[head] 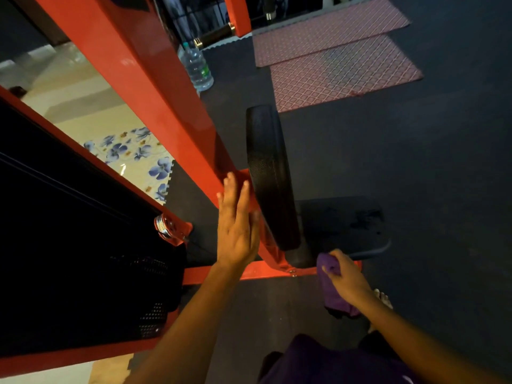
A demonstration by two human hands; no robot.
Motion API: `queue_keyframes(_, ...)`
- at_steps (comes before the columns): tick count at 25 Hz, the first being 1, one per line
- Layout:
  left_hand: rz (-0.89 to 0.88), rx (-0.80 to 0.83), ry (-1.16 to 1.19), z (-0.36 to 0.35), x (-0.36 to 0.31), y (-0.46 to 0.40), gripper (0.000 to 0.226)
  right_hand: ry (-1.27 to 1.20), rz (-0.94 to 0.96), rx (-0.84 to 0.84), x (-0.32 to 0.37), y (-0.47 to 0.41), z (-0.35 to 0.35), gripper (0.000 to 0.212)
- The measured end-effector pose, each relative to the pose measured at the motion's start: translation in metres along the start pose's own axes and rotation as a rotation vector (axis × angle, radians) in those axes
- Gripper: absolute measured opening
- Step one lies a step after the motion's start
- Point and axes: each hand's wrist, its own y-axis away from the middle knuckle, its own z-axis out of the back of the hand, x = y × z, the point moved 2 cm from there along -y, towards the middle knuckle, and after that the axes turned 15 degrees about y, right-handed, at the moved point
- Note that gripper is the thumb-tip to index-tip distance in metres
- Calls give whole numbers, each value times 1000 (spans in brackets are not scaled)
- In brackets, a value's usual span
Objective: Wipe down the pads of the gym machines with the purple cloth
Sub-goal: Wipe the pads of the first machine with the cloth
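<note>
Purple cloth [332,289] is hanging mostly downward from the right hand [346,278], its long axis running from the bunched top end, which is poking out above the curled fingers, to the loose end drooping below the wrist toward the dark floor [415,162]. The right hand's fingers are wrapping tightly around the cloth, and the cloth is sitting just beside the near edge of the seat pad [343,223]. One back pad [270,176] is standing nearly upright on its edge, its long axis running away from the viewer, with the flat seat pad lying to its right. The left hand [238,225] is reaching forward with straight, spread fingers, holding nothing, its fingertips lying against the red frame [144,73] just left of the back pad. One water bottle [196,66] is standing on the floor behind the frame, and two red patterned mats [343,70] are lying side by side farther off.
</note>
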Motion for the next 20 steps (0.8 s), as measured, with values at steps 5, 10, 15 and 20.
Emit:
queue_keyframes(5,180,-80,318,6,-33,-39,64,-498,-160,-125,23,26,47,14)
queue_keyframes(10,374,28,547,21,-43,-92,55,-645,-30,-179,69,29,101,19)
queue_keyframes(15,487,298,277,26,-53,-141,57,-603,159,-220,109,-6,160,6)
queue_keyframes(20,431,414,-9,26,-60,-149,60,-602,430,-307,172,-79,217,22)
